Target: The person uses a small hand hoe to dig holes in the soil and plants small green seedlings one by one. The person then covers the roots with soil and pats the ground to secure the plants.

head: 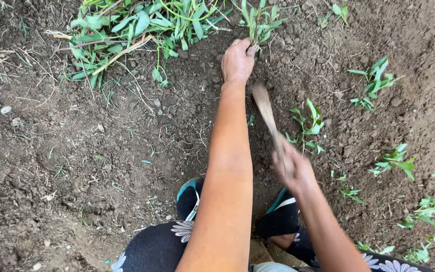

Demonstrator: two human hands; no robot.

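Soil [101,151], dark and crumbly, spread across the whole view, scattered with pebbles and dry stalks; heap of pulled green weeds [132,30] lying at the top, left of the outstretched arm; row of small leafy seedlings [378,80] standing in the earth along the right side, well apart from one another; dark floral-print trousers [157,247] and two dark shoes with teal trim [190,194] at the bottom edge; left hand [237,61] stretched far forward, fingers clenched around the base of a green seedling [260,22] where it meets the ground; right hand [290,166], blurred, closed on the lower end of a wooden digging stick [265,108], its broad tip angled up toward the left wrist, just beside it.
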